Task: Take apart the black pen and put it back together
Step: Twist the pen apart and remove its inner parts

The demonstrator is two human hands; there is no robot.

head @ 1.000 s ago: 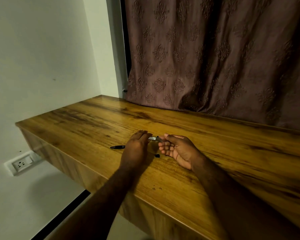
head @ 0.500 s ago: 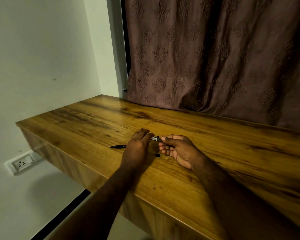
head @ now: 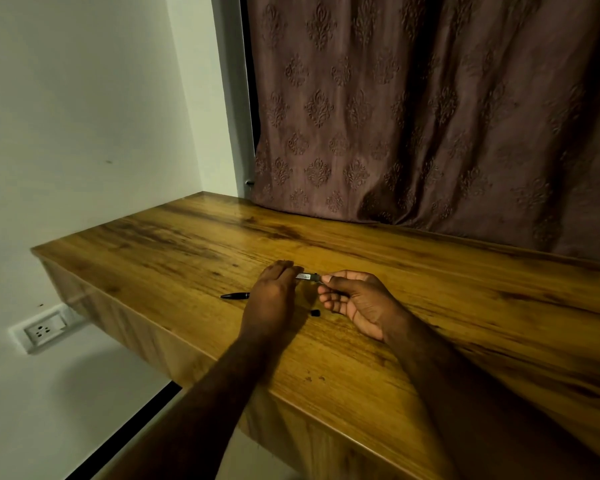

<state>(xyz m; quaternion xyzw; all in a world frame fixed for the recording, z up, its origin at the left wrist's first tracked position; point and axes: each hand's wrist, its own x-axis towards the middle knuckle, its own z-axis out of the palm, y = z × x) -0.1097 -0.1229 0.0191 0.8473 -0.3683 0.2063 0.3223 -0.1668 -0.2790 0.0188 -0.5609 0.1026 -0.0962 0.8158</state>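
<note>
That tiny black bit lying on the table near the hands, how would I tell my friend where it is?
Find the wooden table in front of the curtain. Two hands meet near its middle, and the black bit lies on the wood just below the gap between them, nearer the right hand. It is a short stub, unlike the long pointed pen piece left of the left hand.

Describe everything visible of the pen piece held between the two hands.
The pen piece is a short, slim tube, silvery-grey with a darker band toward its right end; the material looks glossy, perhaps metal or plastic. It lies roughly level just above the wooden desk. The left hand covers its left end; the right hand pinches its right end.
</note>
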